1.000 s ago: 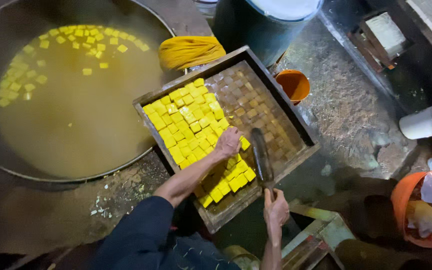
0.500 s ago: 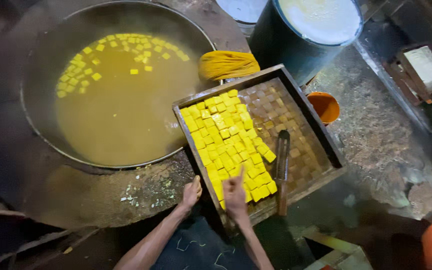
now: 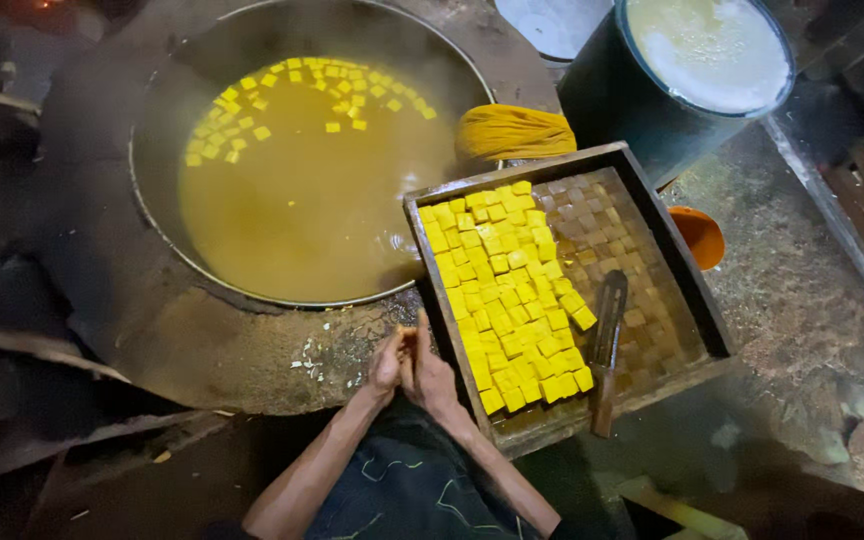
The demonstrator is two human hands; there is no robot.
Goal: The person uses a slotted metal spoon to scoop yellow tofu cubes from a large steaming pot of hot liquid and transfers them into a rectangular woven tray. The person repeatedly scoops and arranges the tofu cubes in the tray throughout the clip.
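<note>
My left hand (image 3: 388, 362) and my right hand (image 3: 430, 368) are pressed together, palm against palm, just left of the wooden tray's near corner; neither holds anything. The wooden tray (image 3: 668, 248) carries many yellow cubes (image 3: 507, 290) on its left half and brownish squares on its right half. A knife (image 3: 604, 345) lies in the tray by the cubes, its handle over the near edge. A big round pan (image 3: 304, 180) of yellow-brown liquid sits to the left, with several yellow cubes afloat at its far side.
A yellow cloth bundle (image 3: 512, 132) rests between pan and tray. Behind the tray stands a dark barrel (image 3: 652, 90) of whitish liquid. A small orange bowl (image 3: 699, 236) sits right of the tray. Rough ground lies to the right, dark planks to the left.
My right hand let go of the knife, which now lies in the tray. My left hand left the cubes. Both hands have come together beside the tray's near corner.
</note>
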